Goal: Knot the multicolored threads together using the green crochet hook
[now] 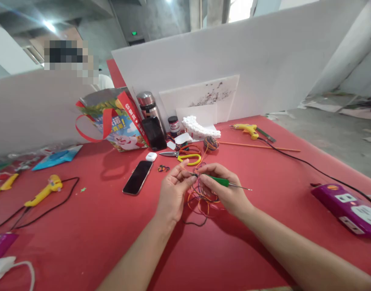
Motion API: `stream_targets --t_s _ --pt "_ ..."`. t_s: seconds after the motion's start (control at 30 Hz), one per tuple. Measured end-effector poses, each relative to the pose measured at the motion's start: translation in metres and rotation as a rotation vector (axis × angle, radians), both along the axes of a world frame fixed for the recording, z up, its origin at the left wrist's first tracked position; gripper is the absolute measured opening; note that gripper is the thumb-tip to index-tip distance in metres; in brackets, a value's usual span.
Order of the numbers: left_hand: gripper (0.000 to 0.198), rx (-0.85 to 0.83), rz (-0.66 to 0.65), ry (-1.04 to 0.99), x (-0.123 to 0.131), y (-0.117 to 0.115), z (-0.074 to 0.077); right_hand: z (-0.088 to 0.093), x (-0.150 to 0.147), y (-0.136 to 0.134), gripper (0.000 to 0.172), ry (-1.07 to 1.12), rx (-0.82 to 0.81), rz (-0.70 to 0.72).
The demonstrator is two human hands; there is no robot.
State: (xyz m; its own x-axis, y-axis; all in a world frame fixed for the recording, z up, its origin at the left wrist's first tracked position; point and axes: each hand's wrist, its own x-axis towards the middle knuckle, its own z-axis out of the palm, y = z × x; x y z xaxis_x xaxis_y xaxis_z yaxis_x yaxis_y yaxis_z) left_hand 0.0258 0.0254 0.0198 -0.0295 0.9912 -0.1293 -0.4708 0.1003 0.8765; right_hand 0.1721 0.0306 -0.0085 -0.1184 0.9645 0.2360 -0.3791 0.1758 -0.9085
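My right hand [226, 188] is closed around a crochet hook with a green handle [219, 180]; its thin metal shaft sticks out to the right. Pinched in my left hand [174, 188] is a small dark piece of yarn work [195, 174], mostly covered by the fingers. The fingertips of both hands nearly meet there. Loose strands of orange, purple and dark yarn [200, 198] hang and loop below the hands onto the red table. One orange strand runs back to a ball of yarn [210, 144].
Scissors [189, 157], a phone [138, 178] and a white earphone case [151, 157] lie beyond my hands. Yellow glue guns [249, 130] rest at right and left. A purple power strip [346, 208] is at right. A bag [118, 125] and a thermos [150, 107] stand behind.
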Motion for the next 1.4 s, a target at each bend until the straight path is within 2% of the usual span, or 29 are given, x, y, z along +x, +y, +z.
stream_targets --t_s 0.13,0.23,0.37,0.5,0.67,0.97,1.2,1.4 --pt "0.046 -0.044 -0.005 -0.01 -0.004 -0.004 -0.007 -0.007 0.011 0.004 0.024 -0.021 0.006 0.015" --pt "0.051 -0.054 -0.008 -0.007 -0.009 -0.006 -0.007 -0.006 0.016 0.006 0.027 -0.057 -0.034 0.098" --pt "0.056 -0.09 0.006 -0.042 -0.013 -0.005 -0.005 -0.006 0.014 0.003 0.025 -0.104 -0.061 0.095" --pt "0.056 -0.113 -0.001 -0.083 -0.012 -0.006 -0.003 -0.007 0.008 -0.001 0.021 -0.018 -0.064 0.093" --pt "0.056 -0.094 0.04 -0.037 -0.012 -0.007 -0.002 -0.007 0.002 -0.005 0.027 0.112 -0.188 0.117" --pt "0.058 -0.101 0.018 -0.016 -0.008 -0.01 -0.003 0.0 0.009 -0.007 0.025 0.067 -0.147 0.087" --pt "0.055 -0.088 0.027 0.007 -0.011 -0.011 -0.003 -0.003 0.003 -0.004 0.021 0.253 -0.255 0.177" --pt "0.048 -0.047 -0.012 -0.068 -0.011 -0.01 -0.004 -0.004 0.002 -0.002 0.021 0.366 -0.312 0.142"
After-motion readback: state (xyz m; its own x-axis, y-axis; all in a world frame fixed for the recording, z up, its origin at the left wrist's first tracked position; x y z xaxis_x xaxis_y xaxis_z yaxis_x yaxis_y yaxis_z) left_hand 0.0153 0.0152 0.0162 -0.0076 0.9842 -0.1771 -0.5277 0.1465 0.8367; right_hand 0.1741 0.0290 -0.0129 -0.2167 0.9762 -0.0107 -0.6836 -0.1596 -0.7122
